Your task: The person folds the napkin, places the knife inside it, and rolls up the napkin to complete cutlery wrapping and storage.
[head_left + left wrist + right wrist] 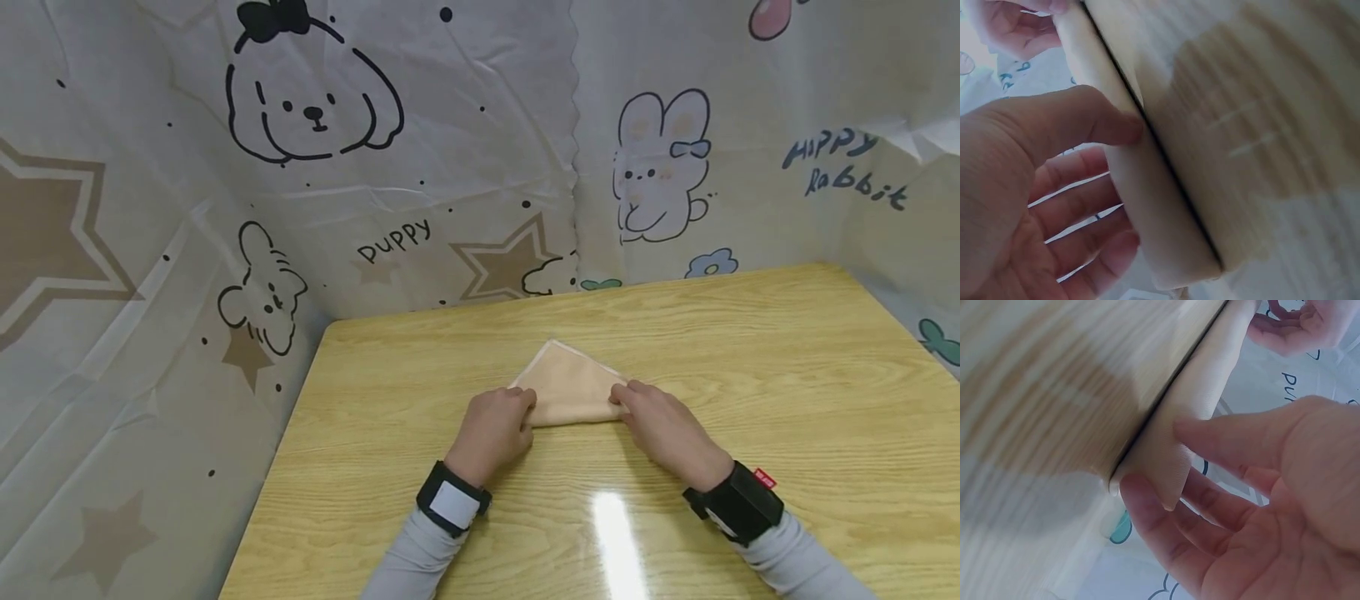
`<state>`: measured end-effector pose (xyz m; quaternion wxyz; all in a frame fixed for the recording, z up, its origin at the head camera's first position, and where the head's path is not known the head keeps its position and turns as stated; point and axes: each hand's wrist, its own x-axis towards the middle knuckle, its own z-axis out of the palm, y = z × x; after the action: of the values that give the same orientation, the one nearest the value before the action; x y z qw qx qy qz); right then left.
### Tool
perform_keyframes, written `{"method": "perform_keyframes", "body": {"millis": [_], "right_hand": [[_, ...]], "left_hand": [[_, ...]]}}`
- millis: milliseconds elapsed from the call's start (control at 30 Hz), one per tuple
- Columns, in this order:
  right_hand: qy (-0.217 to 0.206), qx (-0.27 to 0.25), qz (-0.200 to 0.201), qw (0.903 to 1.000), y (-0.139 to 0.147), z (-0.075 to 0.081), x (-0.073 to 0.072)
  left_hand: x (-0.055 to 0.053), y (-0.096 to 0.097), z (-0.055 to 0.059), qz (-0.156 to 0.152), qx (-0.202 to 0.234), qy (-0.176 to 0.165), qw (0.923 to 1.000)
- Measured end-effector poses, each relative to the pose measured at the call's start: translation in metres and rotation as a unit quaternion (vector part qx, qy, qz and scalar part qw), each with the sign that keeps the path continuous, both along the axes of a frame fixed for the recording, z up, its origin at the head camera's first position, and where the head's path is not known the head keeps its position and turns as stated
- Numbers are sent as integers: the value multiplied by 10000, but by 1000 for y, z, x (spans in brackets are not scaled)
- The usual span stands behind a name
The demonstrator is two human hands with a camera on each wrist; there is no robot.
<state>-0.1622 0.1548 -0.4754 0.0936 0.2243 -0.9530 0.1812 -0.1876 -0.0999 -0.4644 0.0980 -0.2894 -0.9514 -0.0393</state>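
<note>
A folded peach cloth (568, 385) with a pale stitched border lies on the table, its pointed corner facing away and its straight folded edge toward me. At the left end of that edge, my left hand (495, 429) grips the cloth; in the left wrist view the thumb presses on the rounded fold (1141, 187), and the other fingers lie partly behind it. My right hand (667, 429) holds the opposite end. In the right wrist view its thumb rests on the fold (1166, 437), with the fingers around the tapered end.
The light wood-grain table (360, 467) extends on all sides of the cloth. A hanging sheet (480, 167) printed with cartoon animals and stars stands behind and left of it. Light reflects off the tabletop near the front. Black bands are strapped round both wrists.
</note>
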Motion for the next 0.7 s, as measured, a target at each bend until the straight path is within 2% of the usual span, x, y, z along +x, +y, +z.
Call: {"method": "perform_keyframes", "body": {"millis": [100,333,567,700], "right_hand": [[-20,24,15,10000,0,0,0],[-127,-43,82,9999,0,-1,2],[-45,-144,284,9995,1,1,1],[57,-32,330,9994,1,1,0]], "left_hand": [[1,0,-1,50,-4,21,10000],[4,1,-2,118,-335,155,9992],[4,-4,3,-40,-304,-43,9995],[4,-6,7,-194,-311,36,9993]]}}
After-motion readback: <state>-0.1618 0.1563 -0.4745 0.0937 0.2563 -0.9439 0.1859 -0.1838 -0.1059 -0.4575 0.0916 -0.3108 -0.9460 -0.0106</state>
